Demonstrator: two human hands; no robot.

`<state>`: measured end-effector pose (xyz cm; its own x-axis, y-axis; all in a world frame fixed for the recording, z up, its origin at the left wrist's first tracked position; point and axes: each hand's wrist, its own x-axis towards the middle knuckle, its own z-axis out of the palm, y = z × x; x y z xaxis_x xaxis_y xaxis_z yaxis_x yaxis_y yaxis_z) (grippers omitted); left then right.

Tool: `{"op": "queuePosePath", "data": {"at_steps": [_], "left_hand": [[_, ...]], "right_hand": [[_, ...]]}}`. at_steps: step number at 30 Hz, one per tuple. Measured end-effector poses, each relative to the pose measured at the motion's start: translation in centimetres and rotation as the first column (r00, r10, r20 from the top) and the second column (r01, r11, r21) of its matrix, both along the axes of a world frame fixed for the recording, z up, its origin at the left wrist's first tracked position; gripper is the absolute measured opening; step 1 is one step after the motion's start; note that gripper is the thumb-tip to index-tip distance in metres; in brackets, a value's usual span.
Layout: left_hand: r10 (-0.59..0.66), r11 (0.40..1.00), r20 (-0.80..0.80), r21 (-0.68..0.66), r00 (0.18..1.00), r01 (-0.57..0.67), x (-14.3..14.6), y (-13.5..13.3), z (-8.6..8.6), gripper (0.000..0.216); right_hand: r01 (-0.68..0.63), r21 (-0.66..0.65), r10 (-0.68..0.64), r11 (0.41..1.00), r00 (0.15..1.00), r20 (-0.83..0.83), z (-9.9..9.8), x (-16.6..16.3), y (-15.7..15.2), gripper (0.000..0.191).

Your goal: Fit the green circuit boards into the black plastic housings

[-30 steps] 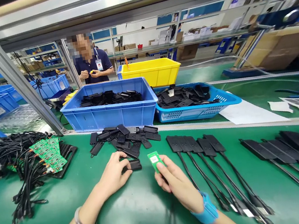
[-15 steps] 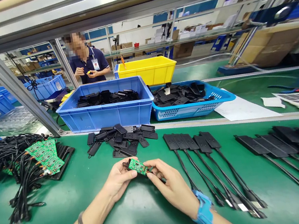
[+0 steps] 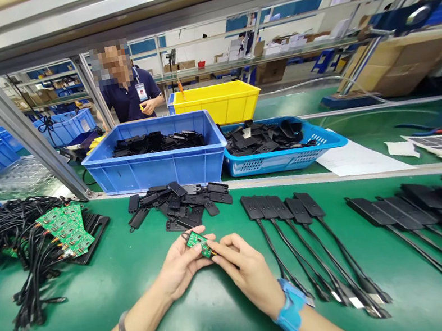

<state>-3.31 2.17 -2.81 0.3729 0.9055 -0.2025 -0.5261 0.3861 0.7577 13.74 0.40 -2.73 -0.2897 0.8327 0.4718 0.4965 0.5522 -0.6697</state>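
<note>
Over the front of the green bench, my left hand [image 3: 180,267] is closed around a small green circuit board [image 3: 197,242], thumb along its near edge. A black plastic edge shows at the board's far left end, probably a casing part beneath it. My right hand [image 3: 246,275] pinches the board's right end, where short coloured wires show; the fingertips cover part of it. Just beyond my hands lies a loose pile of black plastic casing pieces [image 3: 176,203]. Several black cased units with cables [image 3: 274,210] lie in a row to the right of my right hand.
At left, green circuit boards [image 3: 65,230] with black cables [image 3: 32,284] are heaped. A blue bin [image 3: 157,171] and a blue basket [image 3: 280,162] hold black pieces. More cased units [image 3: 400,213] lie far right. Behind a yellow bin [image 3: 216,103] stands a person [image 3: 129,96].
My right fingers have moved left onto the board, pressing its right end. My left thumb has shifted across it. The person opposite has moved an arm towards the left.
</note>
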Motion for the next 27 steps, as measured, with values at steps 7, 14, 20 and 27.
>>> {"op": "queuePosePath", "data": {"at_steps": [7,14,20,27], "left_hand": [[0.192,0.981,-0.215,0.053,0.958,-0.185,1.0,-0.4,-0.8,0.038],[0.233,0.962,-0.273,0.208,0.933,-0.179,0.7,-0.4,-0.1,0.04],[0.226,0.961,-0.304,0.225,0.925,-0.161,0.7,-0.6,0.1,0.041],[0.174,0.98,-0.248,0.143,0.953,-0.141,0.5,-0.7,0.1,0.042]], "right_hand": [[0.037,-0.211,-0.044,0.977,0.999,-0.026,-0.5,-0.5,-0.1,0.02],[-0.07,-0.618,0.011,0.783,0.995,-0.099,0.2,-0.5,0.2,0.029],[-0.054,-0.605,-0.093,0.794,0.973,-0.209,-0.4,-0.8,0.1,0.027],[-0.168,-0.702,-0.126,0.692,0.93,-0.346,-0.8,-1.0,0.7,0.037]]}}
